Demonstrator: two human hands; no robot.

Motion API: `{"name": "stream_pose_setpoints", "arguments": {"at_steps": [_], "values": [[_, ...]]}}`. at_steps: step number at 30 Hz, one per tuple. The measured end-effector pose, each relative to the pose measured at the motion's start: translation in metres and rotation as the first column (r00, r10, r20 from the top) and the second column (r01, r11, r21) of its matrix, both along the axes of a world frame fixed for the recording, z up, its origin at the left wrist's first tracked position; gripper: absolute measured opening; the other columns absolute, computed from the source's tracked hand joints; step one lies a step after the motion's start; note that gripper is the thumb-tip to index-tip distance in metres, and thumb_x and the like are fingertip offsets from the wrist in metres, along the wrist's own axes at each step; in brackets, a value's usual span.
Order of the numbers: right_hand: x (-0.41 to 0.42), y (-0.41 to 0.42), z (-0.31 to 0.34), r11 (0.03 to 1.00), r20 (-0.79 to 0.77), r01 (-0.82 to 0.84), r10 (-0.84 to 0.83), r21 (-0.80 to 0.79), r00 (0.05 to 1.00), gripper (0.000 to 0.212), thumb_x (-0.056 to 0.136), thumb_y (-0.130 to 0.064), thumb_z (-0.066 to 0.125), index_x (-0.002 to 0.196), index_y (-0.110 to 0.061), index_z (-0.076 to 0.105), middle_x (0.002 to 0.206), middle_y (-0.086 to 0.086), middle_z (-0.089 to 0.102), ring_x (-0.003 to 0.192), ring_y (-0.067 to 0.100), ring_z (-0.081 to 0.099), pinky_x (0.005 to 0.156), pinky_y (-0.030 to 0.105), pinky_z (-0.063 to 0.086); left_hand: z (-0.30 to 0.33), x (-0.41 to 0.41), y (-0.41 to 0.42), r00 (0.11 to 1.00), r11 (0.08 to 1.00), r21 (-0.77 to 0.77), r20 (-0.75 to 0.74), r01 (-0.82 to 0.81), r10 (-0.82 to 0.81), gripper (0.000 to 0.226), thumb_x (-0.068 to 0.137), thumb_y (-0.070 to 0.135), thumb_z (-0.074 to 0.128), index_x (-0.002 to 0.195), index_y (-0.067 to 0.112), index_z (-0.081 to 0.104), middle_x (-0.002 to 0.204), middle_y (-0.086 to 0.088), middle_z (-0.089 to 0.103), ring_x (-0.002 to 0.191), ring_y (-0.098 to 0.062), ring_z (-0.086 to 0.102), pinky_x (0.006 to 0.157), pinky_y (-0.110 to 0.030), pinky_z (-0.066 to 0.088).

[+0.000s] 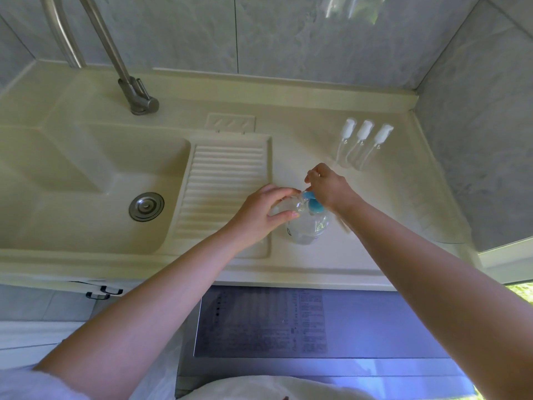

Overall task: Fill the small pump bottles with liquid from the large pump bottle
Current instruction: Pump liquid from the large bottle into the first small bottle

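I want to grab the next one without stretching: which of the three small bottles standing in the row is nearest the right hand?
The leftmost small bottle of the row: it stands closest to the right hand, the other two farther right.

Cream countertop (331,264) bears large pump bottle (308,226), three small pump bottles (362,145).

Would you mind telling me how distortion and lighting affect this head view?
Head view: wide-angle bending curves the counter edge; daylight glares at the right window edge; the clear large bottle and three small bottles look washed out against the pale counter.
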State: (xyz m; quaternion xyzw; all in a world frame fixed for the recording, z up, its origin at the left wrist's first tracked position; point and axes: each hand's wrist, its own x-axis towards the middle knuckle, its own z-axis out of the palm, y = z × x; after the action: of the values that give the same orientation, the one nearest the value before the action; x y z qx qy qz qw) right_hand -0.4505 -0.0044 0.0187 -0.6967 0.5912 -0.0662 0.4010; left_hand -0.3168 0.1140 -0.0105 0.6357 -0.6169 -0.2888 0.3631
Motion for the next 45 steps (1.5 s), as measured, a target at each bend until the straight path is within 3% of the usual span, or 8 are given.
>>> {"name": "stream_pose_setpoints", "arguments": {"at_steps": [7,15,23,27,32,36,41,45], "values": [[0.0000,0.0033,-0.0054,0.999,0.099,0.047,-0.047,-0.003,0.994,0.030,0.098,-0.018,0.030,0.111,-0.008,0.056,0.104,0.017,0.068,0.102,0.037,0.062,0.087,0.042,0.052,-0.0041,0.0014,0.0007,1.000,1.000,-0.021,0.015,0.010,-0.009,0.041,0.089,0.019,0.071,0.128,0.015,0.062,0.103,0.008,0.051,0.094,0.017,0.046,0.081,-0.001,0.031],[-0.0003,-0.0009,-0.0029,0.999,0.044,0.039,-0.040,0.021,0.998,0.035,0.099,-0.034,0.034,0.116,-0.011,0.055,0.117,0.015,0.062,0.107,0.034,0.060,0.089,0.039,0.048,-0.0017,0.0008,-0.0004,1.000,1.000,-0.022,0.009,-0.001,0.001,0.041,0.089,0.019,0.071,0.129,0.018,0.061,0.107,0.007,0.052,0.097,-0.001,0.050,0.083,0.000,0.031],[0.0027,0.0021,-0.0064,0.999,0.042,0.030,-0.030,-0.017,0.999,0.034,0.099,-0.028,0.029,0.111,-0.010,0.055,0.107,0.019,0.066,0.102,0.037,0.062,0.093,0.045,0.050,-0.0049,0.0023,-0.0005,1.000,1.000,-0.030,0.029,0.006,-0.006,0.042,0.088,0.018,0.072,0.129,0.014,0.062,0.100,0.012,0.048,0.092,0.019,0.046,0.080,0.000,0.030],[0.0030,0.0020,-0.0058,0.999,0.037,0.051,-0.051,-0.014,0.998,0.035,0.100,-0.027,0.029,0.113,-0.007,0.055,0.112,0.018,0.063,0.104,0.037,0.060,0.095,0.045,0.049,-0.0039,0.0015,-0.0006,1.000,1.000,-0.015,0.016,0.004,-0.004,0.042,0.089,0.019,0.071,0.130,0.017,0.061,0.103,0.009,0.049,0.093,0.018,0.047,0.080,0.001,0.031],[0.0032,-0.0023,-0.0037,0.999,0.020,0.054,-0.054,0.006,0.998,0.037,0.100,-0.031,0.031,0.114,-0.008,0.055,0.112,0.019,0.064,0.105,0.036,0.059,0.092,0.042,0.047,-0.0018,0.0019,-0.0019,1.000,1.000,-0.018,0.008,0.003,-0.003,0.042,0.089,0.021,0.071,0.130,0.021,0.061,0.107,0.005,0.052,0.092,0.005,0.047,0.077,-0.001,0.034],[0.0025,-0.0015,-0.0059,0.998,0.058,0.058,-0.059,0.008,0.997,0.034,0.100,-0.025,0.031,0.115,-0.005,0.055,0.113,0.021,0.064,0.106,0.039,0.058,0.095,0.045,0.048,-0.0038,0.0021,-0.0020,1.000,1.000,-0.024,0.011,0.001,-0.001,0.042,0.089,0.020,0.071,0.129,0.018,0.062,0.105,0.006,0.052,0.092,0.012,0.047,0.075,-0.001,0.034],[0.0007,-0.0001,-0.0094,0.998,0.066,0.061,-0.060,-0.011,0.996,0.034,0.100,-0.026,0.032,0.111,-0.009,0.059,0.111,0.017,0.066,0.104,0.035,0.059,0.094,0.042,0.049,-0.0079,0.0009,-0.0011,0.999,0.999,-0.038,0.031,-0.010,0.012,0.041,0.088,0.020,0.072,0.128,0.018,0.062,0.108,0.003,0.054,0.097,-0.002,0.050,0.083,-0.001,0.031],[0.0026,-0.0013,-0.0065,1.000,0.021,0.024,-0.024,-0.010,0.999,0.036,0.100,-0.030,0.031,0.111,-0.008,0.058,0.111,0.015,0.065,0.106,0.035,0.060,0.095,0.043,0.048,-0.0065,0.0005,-0.0010,1.000,0.999,-0.037,0.025,-0.008,0.009,0.041,0.089,0.021,0.071,0.129,0.019,0.061,0.109,0.004,0.054,0.094,0.002,0.049,0.074,-0.001,0.034]]}}
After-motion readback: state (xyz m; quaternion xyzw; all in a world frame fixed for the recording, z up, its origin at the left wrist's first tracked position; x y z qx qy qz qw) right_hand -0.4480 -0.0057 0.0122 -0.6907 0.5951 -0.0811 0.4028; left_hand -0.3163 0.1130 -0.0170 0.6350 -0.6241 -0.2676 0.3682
